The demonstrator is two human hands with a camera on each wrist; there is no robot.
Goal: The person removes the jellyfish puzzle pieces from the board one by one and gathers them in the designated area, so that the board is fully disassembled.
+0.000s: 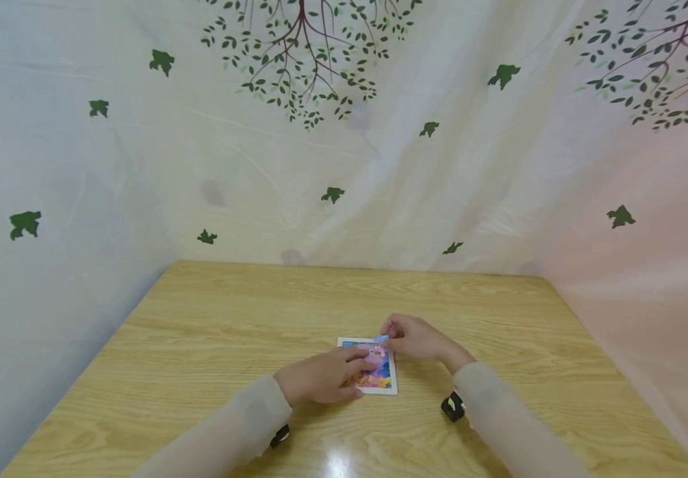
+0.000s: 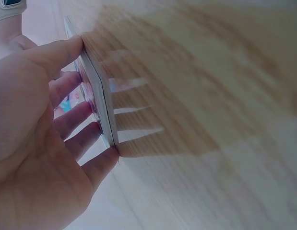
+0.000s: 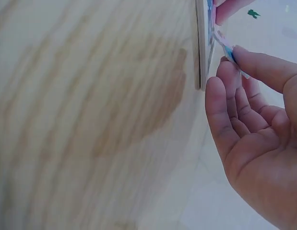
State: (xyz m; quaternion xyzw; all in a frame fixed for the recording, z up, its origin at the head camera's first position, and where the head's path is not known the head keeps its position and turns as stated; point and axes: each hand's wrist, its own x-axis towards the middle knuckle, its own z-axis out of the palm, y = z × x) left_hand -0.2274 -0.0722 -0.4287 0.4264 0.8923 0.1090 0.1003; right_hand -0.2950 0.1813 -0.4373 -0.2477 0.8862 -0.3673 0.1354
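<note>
A small jigsaw puzzle [image 1: 382, 380] with a white border and a bright pink, blue and yellow picture lies flat on the table. My left hand [image 1: 323, 377] rests over its left part, fingers spread across the picture. In the left wrist view, the thumb and little finger touch the side edge of the puzzle board [image 2: 104, 103]. At the top right corner, my right hand [image 1: 418, 338] pinches a small blue puzzle piece [image 1: 382, 338] between thumb and index finger. The right wrist view shows this piece [image 3: 228, 51] tilted up beside the board, its lower end close to the picture.
The wooden table [image 1: 230, 312] reaches back to a pale curtain [image 1: 260, 166] printed with leaves and branches, which also hangs at both sides. A black wrist device [image 1: 453, 406] sits beneath the right sleeve, and another [image 1: 281, 436] beneath the left.
</note>
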